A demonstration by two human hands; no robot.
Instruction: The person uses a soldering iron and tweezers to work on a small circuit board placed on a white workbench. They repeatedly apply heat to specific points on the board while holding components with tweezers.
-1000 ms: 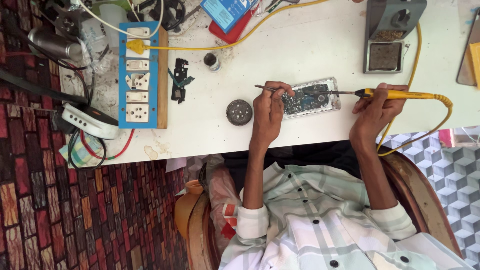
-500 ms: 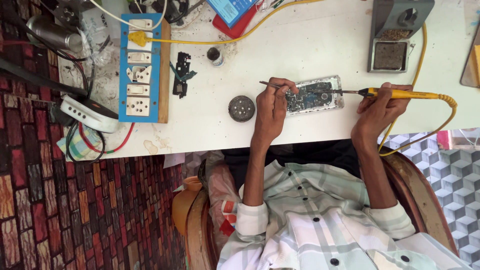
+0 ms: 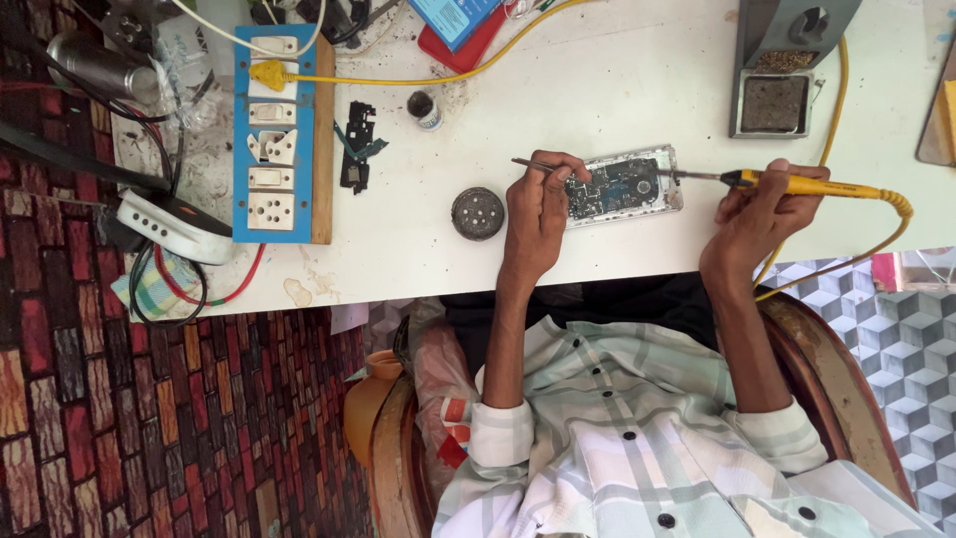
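Nothing has shifted since before. My left hand (image 3: 538, 214) pinches thin metal tweezers (image 3: 543, 165) over the opened phone's circuit board (image 3: 619, 186); my right hand (image 3: 757, 214) grips the yellow-handled soldering iron (image 3: 797, 183).

Electronics repair workshop, soldering iron (image 3: 797, 183), opened phone (image 3: 622, 186), socket board (image 3: 274, 134)

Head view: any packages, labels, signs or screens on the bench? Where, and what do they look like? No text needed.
Blue flat package: top edge of the white table, rectangular, partly cut off, lying on a red flat item.
Small dark-capped bottle: right of the blue switchboard, with a pale label band.
No signs or lit screens visible.
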